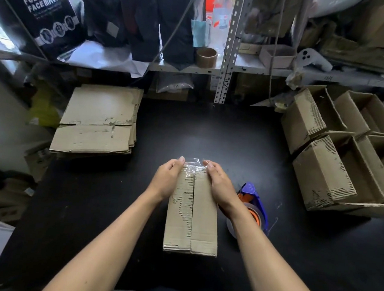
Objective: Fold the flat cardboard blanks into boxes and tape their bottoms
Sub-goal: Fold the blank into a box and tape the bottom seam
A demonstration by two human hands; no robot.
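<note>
— Black tabletop (pixel 187 131); the box (pixel 191 215) sits bottom-up at its middle. Blanks (pixel 97 120) lie well beyond the box to its left, finished boxes (pixel 335 155) to its right.

— And the hands?

— Left hand (pixel 166 180) and right hand (pixel 220 186) flank its far end, fingers (pixel 180 161) curled, pinching clear tape (pixel 193 164) there.

— Risk?

— Uneven pressing could wrinkle the tape off the seam. The dispenser (pixel 253 208) touches the box's right side.

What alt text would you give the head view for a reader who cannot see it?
Both hands, left hand and right hand, press clear tape over the far end of a folded cardboard box on a black table. Flat blanks lie left, finished boxes right, a tape dispenser beside the right wrist.
</note>
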